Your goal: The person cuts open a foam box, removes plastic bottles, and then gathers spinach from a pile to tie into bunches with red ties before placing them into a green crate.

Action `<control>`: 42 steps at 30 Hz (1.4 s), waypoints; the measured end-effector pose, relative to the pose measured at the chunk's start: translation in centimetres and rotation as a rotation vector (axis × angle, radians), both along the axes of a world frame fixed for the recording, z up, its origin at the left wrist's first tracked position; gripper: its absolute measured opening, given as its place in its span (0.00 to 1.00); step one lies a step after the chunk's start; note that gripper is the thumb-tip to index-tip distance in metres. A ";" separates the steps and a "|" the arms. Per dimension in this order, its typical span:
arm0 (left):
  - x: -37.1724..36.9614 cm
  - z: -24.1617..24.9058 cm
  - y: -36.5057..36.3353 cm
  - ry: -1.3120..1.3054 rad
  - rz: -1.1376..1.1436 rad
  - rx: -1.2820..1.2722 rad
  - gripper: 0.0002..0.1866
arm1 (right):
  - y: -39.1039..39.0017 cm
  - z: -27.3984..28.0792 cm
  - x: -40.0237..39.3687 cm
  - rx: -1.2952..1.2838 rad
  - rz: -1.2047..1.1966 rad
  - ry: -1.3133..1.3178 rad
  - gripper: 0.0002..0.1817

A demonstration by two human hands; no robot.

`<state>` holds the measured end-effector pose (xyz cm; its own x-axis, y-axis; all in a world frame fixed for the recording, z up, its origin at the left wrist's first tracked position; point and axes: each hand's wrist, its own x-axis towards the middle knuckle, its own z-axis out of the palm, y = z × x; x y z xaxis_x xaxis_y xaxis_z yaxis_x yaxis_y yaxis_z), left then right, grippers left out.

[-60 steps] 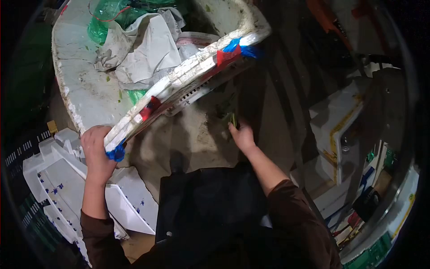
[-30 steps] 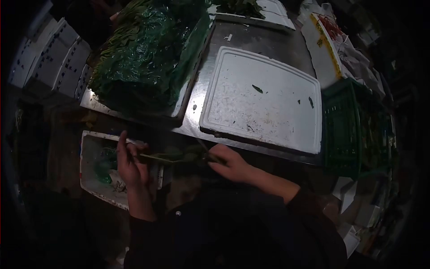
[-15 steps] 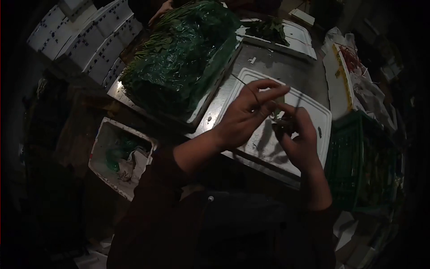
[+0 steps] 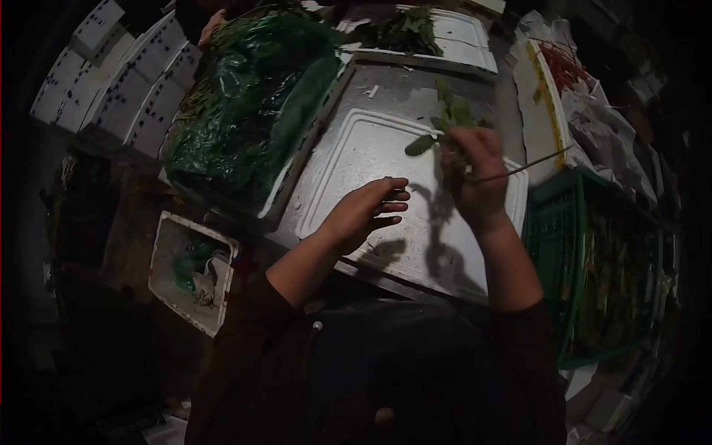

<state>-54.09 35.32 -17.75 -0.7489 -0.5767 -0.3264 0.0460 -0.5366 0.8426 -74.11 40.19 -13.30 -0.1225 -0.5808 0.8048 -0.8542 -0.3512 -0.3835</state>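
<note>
My right hand is closed around a leafy green stem, above the right part of a white foam lid. The stem's leaves point away from me, and its long thin stalk sticks out to the right. My left hand hovers over the lid's near left part, fingers apart and slightly curled, with nothing in it. Shadows of the right hand and the stem fall on the lid. To the left stands a box lined with green plastic, with thin stalks along its far left side.
Another white lid at the back bears dark leaves. On the right are a foam box with red strings and a green crate of stalks. White boxes are stacked at left, above a small foam bin.
My hands were close together with a thin stalk between them. Now they are apart: the left is empty and lower left, while the right holds the leafy stem. The view has shifted slightly.
</note>
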 end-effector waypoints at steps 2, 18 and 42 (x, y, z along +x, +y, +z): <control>-0.9 -1.5 -1.1 0.101 -0.089 0.316 0.29 | -0.6 -2.9 0.7 0.074 0.081 0.107 0.17; 0.2 -13.8 -2.4 0.077 -0.126 0.985 0.17 | -1.6 -8.1 -2.6 0.979 0.219 0.367 0.15; 0.6 -12.8 -1.6 -0.007 0.051 1.006 0.18 | 11.0 7.0 -54.4 -0.190 -1.204 -0.518 0.22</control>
<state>-53.54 33.74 -30.58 -0.7271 -0.0620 -0.6837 0.0854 -0.9963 -0.0005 -128.55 51.19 -6.28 -0.7945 0.2227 0.5650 -0.4381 0.4341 -0.7872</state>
